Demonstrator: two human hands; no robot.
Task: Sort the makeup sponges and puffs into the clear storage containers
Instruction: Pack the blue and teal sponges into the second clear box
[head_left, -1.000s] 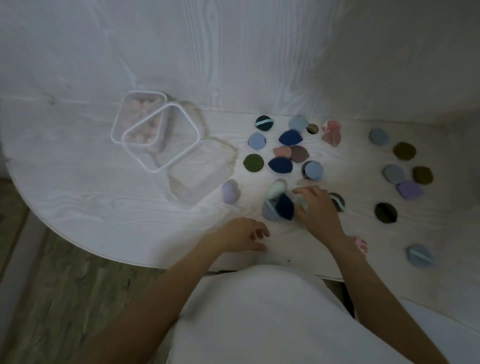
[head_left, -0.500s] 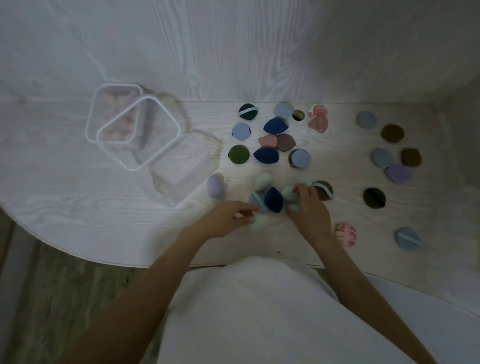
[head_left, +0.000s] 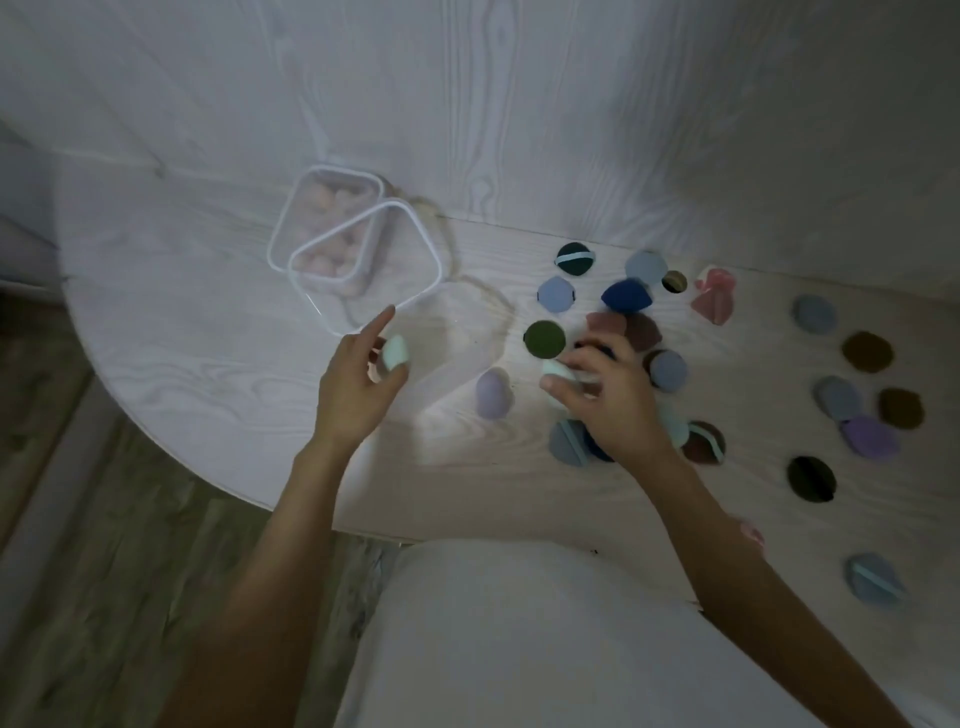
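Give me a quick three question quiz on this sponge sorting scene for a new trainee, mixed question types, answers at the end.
1. True or false: the left hand holds a mint green sponge.
2. Multiple choice: what fills the far clear container? A. pale pink sponges B. dark green puffs C. nothing
3. Fill in: the lone sponge standing on the table between the two hands is coloured ____.

Key
1. True; it is pinched beside the empty near container.
2. A
3. Lilac. The right hand also grips a mint sponge.
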